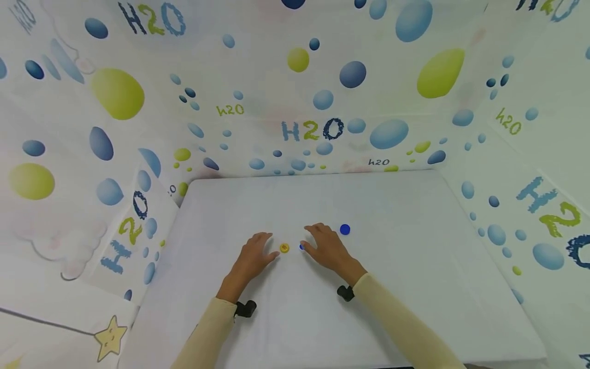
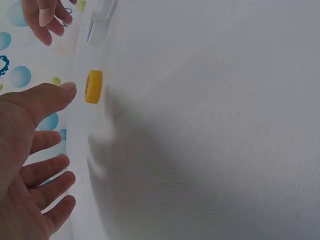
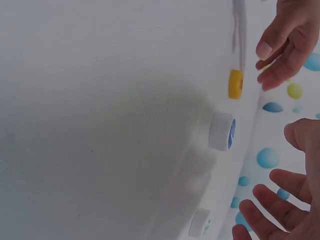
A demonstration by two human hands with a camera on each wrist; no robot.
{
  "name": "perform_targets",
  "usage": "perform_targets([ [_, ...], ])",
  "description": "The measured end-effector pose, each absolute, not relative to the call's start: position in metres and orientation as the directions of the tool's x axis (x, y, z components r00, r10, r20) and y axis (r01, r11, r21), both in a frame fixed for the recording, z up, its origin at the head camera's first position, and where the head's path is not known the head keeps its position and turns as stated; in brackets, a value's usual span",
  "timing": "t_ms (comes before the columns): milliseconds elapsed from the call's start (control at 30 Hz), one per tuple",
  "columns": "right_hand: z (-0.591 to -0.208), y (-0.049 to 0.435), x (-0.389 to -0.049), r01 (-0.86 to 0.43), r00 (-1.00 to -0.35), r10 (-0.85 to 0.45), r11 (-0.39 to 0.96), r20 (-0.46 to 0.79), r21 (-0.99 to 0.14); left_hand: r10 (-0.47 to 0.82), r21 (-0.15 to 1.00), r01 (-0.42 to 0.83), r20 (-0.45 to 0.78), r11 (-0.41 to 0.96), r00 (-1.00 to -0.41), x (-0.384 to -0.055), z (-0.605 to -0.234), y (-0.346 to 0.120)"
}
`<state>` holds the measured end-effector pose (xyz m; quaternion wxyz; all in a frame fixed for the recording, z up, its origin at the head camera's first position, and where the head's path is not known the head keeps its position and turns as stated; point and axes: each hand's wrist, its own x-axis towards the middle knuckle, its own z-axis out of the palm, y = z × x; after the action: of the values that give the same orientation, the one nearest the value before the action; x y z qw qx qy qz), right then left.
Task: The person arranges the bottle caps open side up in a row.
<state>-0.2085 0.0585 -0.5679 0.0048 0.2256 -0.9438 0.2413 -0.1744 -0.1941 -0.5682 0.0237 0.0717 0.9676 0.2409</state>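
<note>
Both released, the left grip and right grip flank the yellow cap, unheld because the counter supports it.

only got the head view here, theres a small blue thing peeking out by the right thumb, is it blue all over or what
Observer: Not all over: in the right wrist view, the blue-faced piece has a thick white side.

Operator: ok and is the left hand touching the yellow piece, looks really close from up here

Observer: No, the left wrist view shows a narrow gap between the tip of its thumb and the yellow piece.
</note>
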Motion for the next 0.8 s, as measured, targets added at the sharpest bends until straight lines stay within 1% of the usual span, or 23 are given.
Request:
perform_targets([
  [133,-0.569,0.055,-0.211,-0.46,-0.883,-0.449,0.775,0.136,-0.432,0.158,0.47,0.135,-0.01,0.872,-0.987,-0.175,-0.568,-0.194],
  [367,-0.568,0.044,-0.211,-0.486,-0.864,-0.492,0.766,0.101,-0.42,0.185,0.442,0.172,0.013,0.881,-0.983,-0.178,-0.574,-0.192],
  [567,-0.57,0.036,-0.212,-0.521,-0.848,-0.515,0.763,0.127,-0.382,0.184,0.435,0.17,0.01,0.884,-0.983,-0.178,-0.576,-0.189],
  [800,-0.57,0.029,-0.213,-0.525,-0.844,-0.519,0.752,0.133,-0.399,0.185,0.423,0.173,0.013,0.889,-0.983,-0.177,-0.574,-0.186],
])
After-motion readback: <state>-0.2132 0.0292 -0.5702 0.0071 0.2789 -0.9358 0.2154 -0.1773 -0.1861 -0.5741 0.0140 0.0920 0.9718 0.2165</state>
